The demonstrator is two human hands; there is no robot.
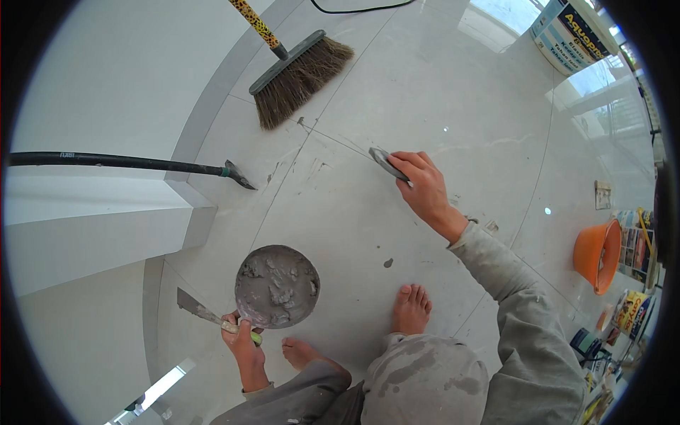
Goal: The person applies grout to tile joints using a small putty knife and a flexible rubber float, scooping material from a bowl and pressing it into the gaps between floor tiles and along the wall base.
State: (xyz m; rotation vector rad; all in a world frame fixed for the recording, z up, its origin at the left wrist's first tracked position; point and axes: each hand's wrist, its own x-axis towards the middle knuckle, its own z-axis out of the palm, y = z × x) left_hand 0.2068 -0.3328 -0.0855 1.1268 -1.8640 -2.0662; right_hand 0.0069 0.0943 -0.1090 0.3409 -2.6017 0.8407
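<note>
My right hand (425, 185) grips a flat grey hand tool (383, 160) against the pale floor tiles (460, 113), on or just above a joint line marked with grey smears. In my left hand (242, 346) are a putty knife (195, 307) with a light green handle, its blade pointing up to the left, and the edge of a round container of lumpy grey paste (280, 283). The lower part of the container's grip is hidden by my fingers. My bare feet and grey-clothed knee are at the bottom.
A broom (297, 78) and a black-handled scraper (237, 175) lie beside the white step (188, 227) at left. A large bucket (570, 35) stands top right, near a black cable (361, 8). An orange bowl (591, 258), paint tins (630, 312) and other supplies line the right.
</note>
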